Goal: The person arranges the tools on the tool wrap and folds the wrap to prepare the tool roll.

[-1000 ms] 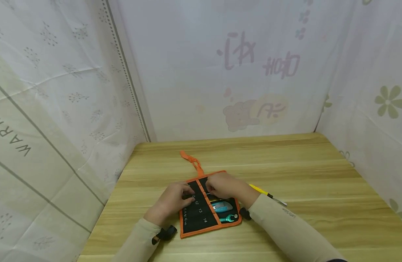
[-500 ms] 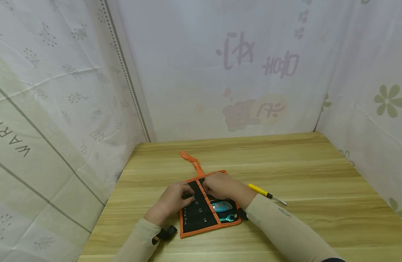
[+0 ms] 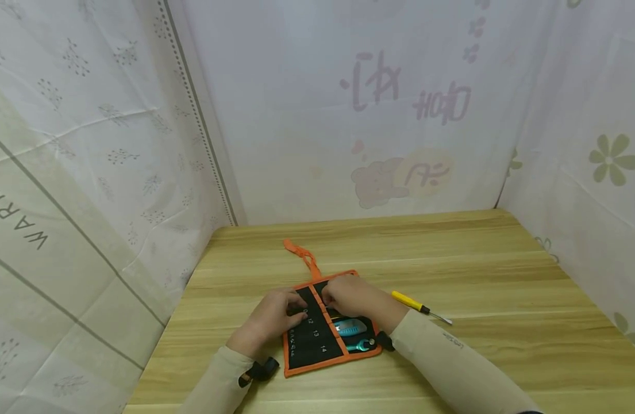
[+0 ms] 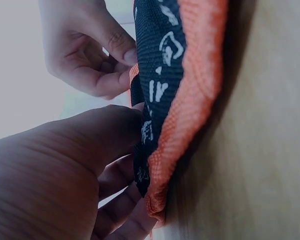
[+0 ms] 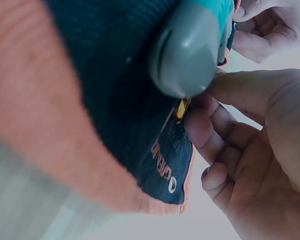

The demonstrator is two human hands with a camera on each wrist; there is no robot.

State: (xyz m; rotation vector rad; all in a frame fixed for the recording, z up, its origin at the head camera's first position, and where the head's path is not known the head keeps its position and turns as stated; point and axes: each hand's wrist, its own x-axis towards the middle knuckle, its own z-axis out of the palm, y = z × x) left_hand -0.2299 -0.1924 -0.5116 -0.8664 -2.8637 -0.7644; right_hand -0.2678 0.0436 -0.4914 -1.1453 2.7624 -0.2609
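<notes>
A black tool pouch (image 3: 309,352) with orange trim and white numbers lies unrolled on the table. My left hand (image 3: 270,316) rests on its numbered pocket panel, thumb and fingers apart and touching the cloth. At the orange-trimmed pocket openings, my right hand (image 3: 348,296) has thumb and forefinger pinched together on a thin metal tool, mostly hidden by the fingers. A teal and grey utility knife (image 3: 351,327) and a teal wrench (image 3: 361,345) sit in neighbouring pockets. In the right wrist view, a gold-coloured tool end (image 5: 181,110) shows beside the fingertips and under the knife's grey end (image 5: 185,55).
A yellow-handled screwdriver (image 3: 410,300) lies on the wooden table (image 3: 477,259) to the right of the pouch, beside my right forearm. An orange tie strap (image 3: 304,256) extends from the pouch's far edge. Printed cloth hangs (image 3: 296,115) behind and at both sides.
My right hand shifts slightly left and then back at the pocket opening; the thin silvery piece at its fingertips shows less than before. The left hand stays put on the pouch.
</notes>
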